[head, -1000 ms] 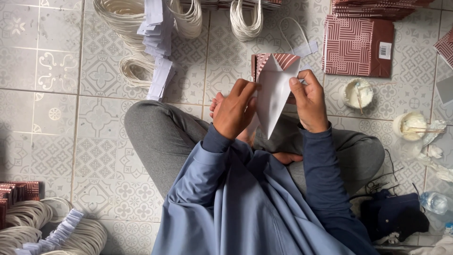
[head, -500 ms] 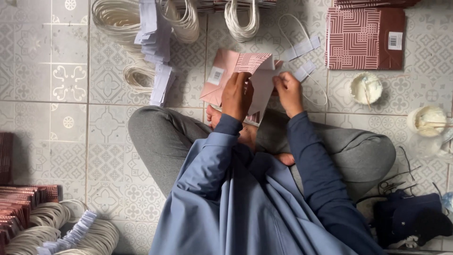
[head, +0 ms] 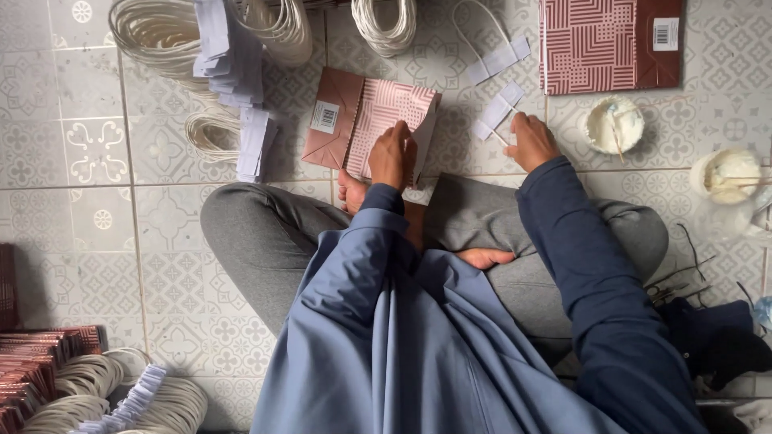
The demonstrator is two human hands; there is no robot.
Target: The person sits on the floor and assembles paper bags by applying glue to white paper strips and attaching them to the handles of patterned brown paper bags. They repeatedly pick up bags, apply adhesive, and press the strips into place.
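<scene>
I sit cross-legged on a patterned tile floor. My left hand grips the lower edge of a flattened pink and brown patterned paper bag that lies on the floor in front of my knees. My right hand has reached to the right and pinches a white paper strip with a cord handle lying on the tiles. A second strip with its cord loop lies just beyond it.
Bundles of white cord handles and stacked white paper strips lie at the top left. Another flat patterned bag is at top right. Two small glue cups stand on the right. More bags and handles pile at bottom left.
The bag was held up in both hands and now lies flat on the floor. My right hand has let go of it and moved right onto a white strip.
</scene>
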